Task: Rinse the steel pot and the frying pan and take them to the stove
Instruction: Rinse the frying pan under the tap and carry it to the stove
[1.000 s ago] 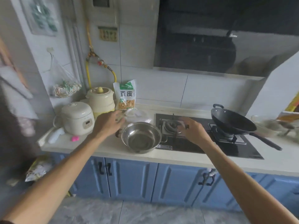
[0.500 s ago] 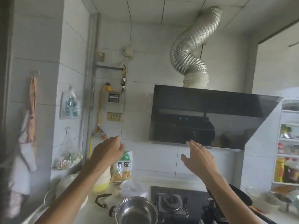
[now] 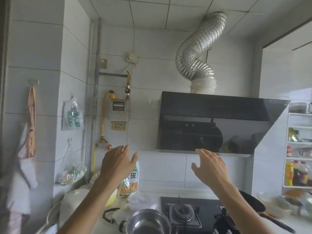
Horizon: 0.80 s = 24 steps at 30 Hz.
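1. The pot, steel and open-topped, sat on the table at the bottom edge of the view, just left of the stove; its lower part was cut off by the frame.
2. The pan, black, rested on the stove's right burner, partly hidden behind the right forearm, with its handle pointing down and to the right.
3. The left burner stood bare between the pot and the pan.
4. The left hand was raised in the air in front of the tiled wall, fingers spread and relaxed, holding nothing.
5. The right hand was likewise lifted, below the front lip of the hood, fingers loosely extended and empty.
6. Both hands were well above the pot and the pan and touched neither.
7. A food bag with green print leaned against the wall behind the left wrist.
8. A white cooker sat to the left of the pot, partly covered by the left forearm.
9. A black lid handle or clamp lay just left of the pot; what exactly it was could not be made out.
10. A silver duct twisted up from the hood to the ceiling.
11. A shelf of bottles stood at the far right, with bowls on the table below it.
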Each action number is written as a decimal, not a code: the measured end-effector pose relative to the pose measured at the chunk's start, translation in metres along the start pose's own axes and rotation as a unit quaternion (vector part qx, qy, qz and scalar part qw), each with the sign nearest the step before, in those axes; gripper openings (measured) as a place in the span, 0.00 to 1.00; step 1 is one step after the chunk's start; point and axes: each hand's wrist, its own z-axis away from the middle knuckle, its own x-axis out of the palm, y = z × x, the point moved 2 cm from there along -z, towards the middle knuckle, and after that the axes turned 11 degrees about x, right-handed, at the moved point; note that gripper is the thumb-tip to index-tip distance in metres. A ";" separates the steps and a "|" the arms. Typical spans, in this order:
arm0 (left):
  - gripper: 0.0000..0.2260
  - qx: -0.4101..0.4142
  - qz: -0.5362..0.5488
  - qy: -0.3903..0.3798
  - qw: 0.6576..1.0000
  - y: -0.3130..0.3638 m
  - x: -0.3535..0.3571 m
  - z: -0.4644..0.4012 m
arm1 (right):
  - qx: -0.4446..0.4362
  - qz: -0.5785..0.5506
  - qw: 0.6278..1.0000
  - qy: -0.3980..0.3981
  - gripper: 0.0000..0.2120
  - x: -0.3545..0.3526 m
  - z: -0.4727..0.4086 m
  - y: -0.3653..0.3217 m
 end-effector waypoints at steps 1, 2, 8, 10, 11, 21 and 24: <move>0.23 0.006 -0.003 -0.001 1.000 0.001 0.002 0.000 | 0.003 0.005 1.000 0.003 0.25 0.002 0.001 0.000; 0.23 0.012 -0.004 -0.003 1.000 0.001 0.006 0.000 | 0.006 0.008 1.000 0.005 0.24 0.003 0.001 0.001; 0.25 0.049 0.018 -0.037 0.998 0.036 0.035 -0.017 | 0.038 0.017 0.999 0.014 0.23 0.007 0.010 0.032; 0.25 0.071 0.057 -0.039 0.995 0.067 0.046 -0.022 | 0.061 0.023 0.998 0.019 0.23 0.004 0.016 0.060; 0.24 0.085 0.090 -0.034 0.992 0.086 0.051 -0.022 | 0.071 0.026 0.997 0.025 0.23 0.001 0.019 0.076; 0.24 0.242 0.205 -0.036 0.948 0.348 0.102 -0.035 | 0.200 0.118 0.969 0.090 0.17 -0.063 0.057 0.288; 0.22 0.245 0.214 -0.046 0.945 0.437 0.111 -0.039 | 0.257 0.149 0.949 0.101 0.19 -0.087 0.062 0.371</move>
